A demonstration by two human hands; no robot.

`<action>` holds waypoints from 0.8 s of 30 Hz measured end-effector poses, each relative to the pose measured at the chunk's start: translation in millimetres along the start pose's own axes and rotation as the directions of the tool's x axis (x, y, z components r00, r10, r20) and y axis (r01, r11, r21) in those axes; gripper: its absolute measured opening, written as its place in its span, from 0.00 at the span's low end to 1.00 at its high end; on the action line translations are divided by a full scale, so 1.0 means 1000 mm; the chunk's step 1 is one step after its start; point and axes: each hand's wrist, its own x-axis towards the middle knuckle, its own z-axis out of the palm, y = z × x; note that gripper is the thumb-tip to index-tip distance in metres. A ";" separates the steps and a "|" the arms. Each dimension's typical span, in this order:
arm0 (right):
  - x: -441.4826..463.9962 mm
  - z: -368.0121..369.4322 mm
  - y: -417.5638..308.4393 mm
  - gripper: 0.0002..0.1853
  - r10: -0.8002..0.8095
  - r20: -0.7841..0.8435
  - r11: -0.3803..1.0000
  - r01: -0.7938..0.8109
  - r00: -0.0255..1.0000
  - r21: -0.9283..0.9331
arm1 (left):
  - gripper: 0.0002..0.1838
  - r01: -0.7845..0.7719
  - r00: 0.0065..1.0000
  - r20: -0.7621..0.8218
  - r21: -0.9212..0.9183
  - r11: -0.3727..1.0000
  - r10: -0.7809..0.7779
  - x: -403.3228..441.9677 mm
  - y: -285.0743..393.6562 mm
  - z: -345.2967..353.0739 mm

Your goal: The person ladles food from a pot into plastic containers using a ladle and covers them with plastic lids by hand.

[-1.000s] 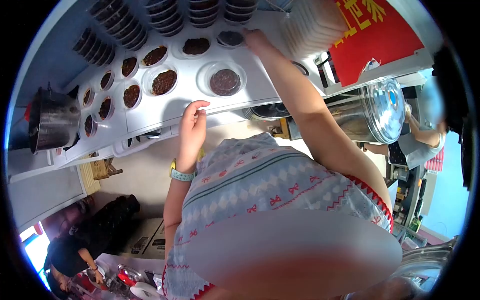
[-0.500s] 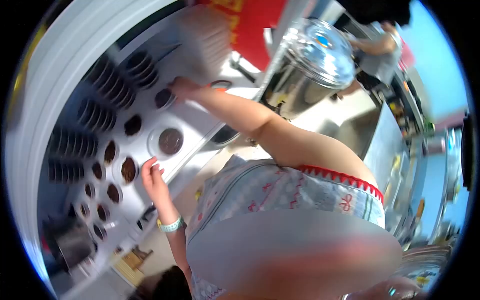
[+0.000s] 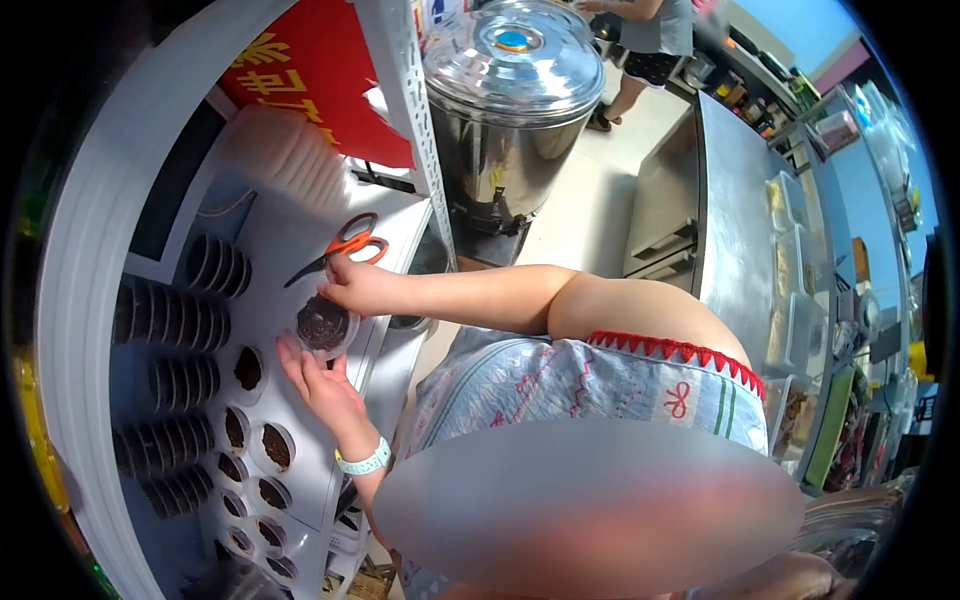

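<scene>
A round, clear plastic tub (image 3: 323, 325) with dark brown, crumbly-looking contents sits between my two hands at the near edge of the white shelf. My right hand (image 3: 352, 285) grips its far rim with bent fingers. From the near side, my left hand (image 3: 325, 392), with a pale watch strap at the wrist, cups the tub between thumb and fingers. I cannot tell whether a lid covers it. Further along lie several similar tubs of dark contents (image 3: 277, 447). Orange-handled scissors (image 3: 357, 240) rest just beyond my right hand.
Stacks of dark cups (image 3: 172, 318) line the back of the shelf. Stacked clear lids or containers (image 3: 285, 160) stand beyond the scissors. A large lidded steel pot (image 3: 512, 110) is past the shelf post (image 3: 410, 100). A steel counter (image 3: 735, 200) lies behind, with another person (image 3: 655, 40) near it.
My right hand has come back from a tub farther off toward my left hand. Both hands are now on one tub. The view has turned, and the scissors show more fully.
</scene>
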 end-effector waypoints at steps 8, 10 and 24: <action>0.021 -0.001 0.056 0.18 -0.176 0.143 0.982 0.184 0.974 -0.045 | 0.25 0.001 1.000 -0.022 0.023 1.000 0.000 0.004 -0.026 -0.017; 0.010 -0.001 0.038 0.19 0.136 0.314 0.912 -0.243 0.940 0.332 | 0.23 -0.046 0.999 0.008 0.025 0.999 0.046 0.003 -0.032 -0.023; -0.017 -0.027 -0.005 0.21 0.037 0.536 0.881 -0.281 0.844 0.381 | 0.23 -0.182 0.976 -0.094 0.134 0.974 0.195 -0.029 -0.022 0.009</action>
